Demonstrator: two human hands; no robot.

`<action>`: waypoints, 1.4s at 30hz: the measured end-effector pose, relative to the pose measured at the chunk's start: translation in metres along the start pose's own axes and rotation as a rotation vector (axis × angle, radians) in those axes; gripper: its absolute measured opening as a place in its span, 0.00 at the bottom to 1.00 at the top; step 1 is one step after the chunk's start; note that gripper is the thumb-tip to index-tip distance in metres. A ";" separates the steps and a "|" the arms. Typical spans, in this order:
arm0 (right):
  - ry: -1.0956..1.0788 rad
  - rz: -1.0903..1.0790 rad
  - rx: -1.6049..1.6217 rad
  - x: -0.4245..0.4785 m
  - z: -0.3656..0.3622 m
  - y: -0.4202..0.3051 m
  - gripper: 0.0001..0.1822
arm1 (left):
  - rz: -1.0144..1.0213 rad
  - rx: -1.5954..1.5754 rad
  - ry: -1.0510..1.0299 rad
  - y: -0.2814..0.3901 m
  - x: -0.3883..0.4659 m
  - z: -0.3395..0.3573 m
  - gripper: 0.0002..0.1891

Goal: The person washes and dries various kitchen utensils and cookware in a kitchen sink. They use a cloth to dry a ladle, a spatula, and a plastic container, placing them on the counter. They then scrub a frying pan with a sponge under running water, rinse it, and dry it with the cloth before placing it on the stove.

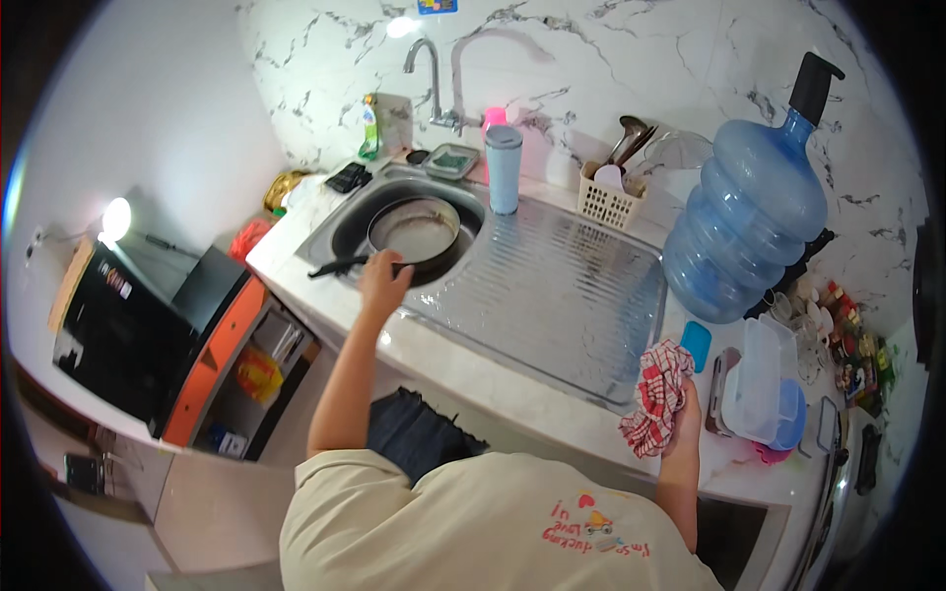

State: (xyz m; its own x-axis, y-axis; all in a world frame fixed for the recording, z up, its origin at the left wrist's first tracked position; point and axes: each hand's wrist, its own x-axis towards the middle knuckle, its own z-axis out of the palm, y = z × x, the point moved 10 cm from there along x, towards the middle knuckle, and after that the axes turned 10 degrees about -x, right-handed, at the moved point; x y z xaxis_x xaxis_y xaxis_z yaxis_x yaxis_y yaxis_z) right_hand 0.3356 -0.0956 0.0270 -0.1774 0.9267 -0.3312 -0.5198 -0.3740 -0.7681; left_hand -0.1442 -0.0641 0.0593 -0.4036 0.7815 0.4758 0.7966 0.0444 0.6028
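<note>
My left hand (384,279) is at the near rim of the steel sink (341,235), on the black handle of a frying pan (417,238); how firmly its fingers close on the handle cannot be told. The pan lies in the sink basin with its inside facing up. On the right, my right hand (684,425) grips a crumpled red-and-white checked cloth (656,395) over the counter's front edge, beside the right end of the ribbed drainboard (547,303). A blue plastic lid (695,346) lies just beyond the cloth.
A light blue tumbler (505,171) stands behind the drainboard, below the faucet (434,81). Farther right are a utensil basket (607,201), a large blue water bottle (746,221) and plastic containers (761,384). Dish soap (369,129) and a sponge tray (451,161) sit behind the sink.
</note>
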 end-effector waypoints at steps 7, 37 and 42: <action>0.587 -0.740 -1.283 0.014 -0.024 -0.058 0.18 | -0.264 0.499 -0.580 -0.184 0.060 0.008 0.22; 0.281 -0.849 -1.530 0.039 0.124 0.044 0.14 | -0.457 0.278 -1.130 -0.273 0.074 0.082 0.22; 0.409 -0.765 -1.388 0.048 0.149 0.073 0.14 | -1.260 -0.752 -1.082 -0.239 0.041 0.085 0.17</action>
State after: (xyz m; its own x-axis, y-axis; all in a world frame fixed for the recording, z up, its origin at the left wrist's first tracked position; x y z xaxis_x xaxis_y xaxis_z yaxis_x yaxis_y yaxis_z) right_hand 0.1648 -0.0727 0.0368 0.0911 0.9145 0.3942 0.7678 0.1875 -0.6126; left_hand -0.3127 0.0101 -0.1196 0.1442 0.5344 -0.8328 -0.1906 0.8409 0.5065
